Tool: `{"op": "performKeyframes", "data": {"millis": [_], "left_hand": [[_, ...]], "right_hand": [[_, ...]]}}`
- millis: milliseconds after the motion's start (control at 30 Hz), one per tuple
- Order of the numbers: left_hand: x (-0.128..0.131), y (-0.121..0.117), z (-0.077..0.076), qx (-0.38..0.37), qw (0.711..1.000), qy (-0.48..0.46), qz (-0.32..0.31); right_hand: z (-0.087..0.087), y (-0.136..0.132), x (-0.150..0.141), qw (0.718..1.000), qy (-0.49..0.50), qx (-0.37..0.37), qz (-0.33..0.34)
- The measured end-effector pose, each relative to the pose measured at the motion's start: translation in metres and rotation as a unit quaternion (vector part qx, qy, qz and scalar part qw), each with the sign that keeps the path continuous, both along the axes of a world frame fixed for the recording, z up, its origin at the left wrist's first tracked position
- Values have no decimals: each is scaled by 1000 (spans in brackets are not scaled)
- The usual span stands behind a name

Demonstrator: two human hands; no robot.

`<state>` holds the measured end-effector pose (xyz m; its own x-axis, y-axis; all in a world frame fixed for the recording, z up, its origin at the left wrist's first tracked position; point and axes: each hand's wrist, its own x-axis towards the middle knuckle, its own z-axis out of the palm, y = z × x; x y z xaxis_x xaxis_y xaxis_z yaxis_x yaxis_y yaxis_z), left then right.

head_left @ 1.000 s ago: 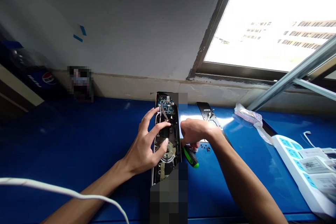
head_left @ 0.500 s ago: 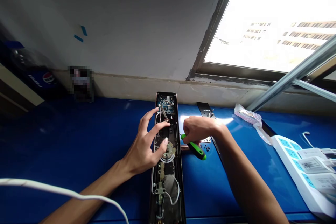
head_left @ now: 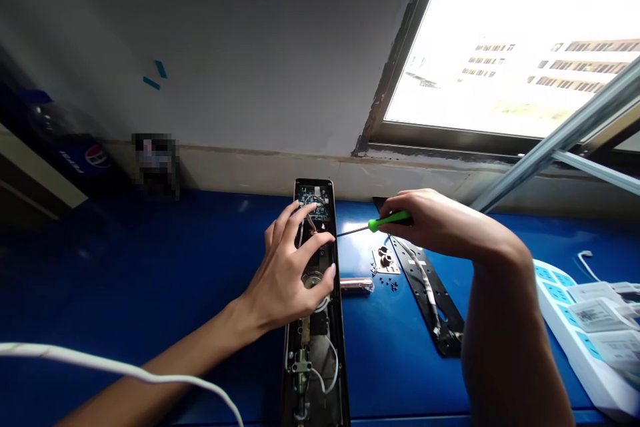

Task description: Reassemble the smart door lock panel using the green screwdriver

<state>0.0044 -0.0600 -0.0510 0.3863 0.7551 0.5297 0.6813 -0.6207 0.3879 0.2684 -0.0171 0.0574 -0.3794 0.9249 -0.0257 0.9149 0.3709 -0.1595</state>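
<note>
A long, narrow, opened lock housing stretches away from me, with a blue circuit board, wires and metal mechanisms inside. Across its upper half lies my left hand, fingers spread, with fingertips near the right rim. My right hand grips a screwdriver by its green handle. Its thin shaft points left and its tip is at the housing's right side, close to my left index finger. Whether the tip sits in a screw is too small to tell.
Right of the housing lie a small plate, several tiny screws, a wrapped bar and a black panel with a cable. A white power strip stands further right. A white cable crosses the lower left.
My right hand has moved up and right, turning the screwdriver so its shaft now points left at the housing. My left hand has shifted slightly right, toward the rim.
</note>
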Motion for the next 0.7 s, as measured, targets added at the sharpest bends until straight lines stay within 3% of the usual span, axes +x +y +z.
{"op": "performKeyframes", "data": {"millis": [200, 367, 567, 700], "left_hand": [[15, 12, 10, -37, 998, 34, 37], [18, 14, 8, -44, 999, 20, 17], [20, 13, 9, -19, 1000, 3, -9], [21, 14, 6, -5, 1000, 6, -8]], "right_hand": [[8, -6, 1, 989, 114, 96, 23], [13, -9, 0, 977, 166, 119, 59], [16, -12, -2, 972, 169, 150, 72], [16, -12, -3, 976, 160, 126, 81]]}}
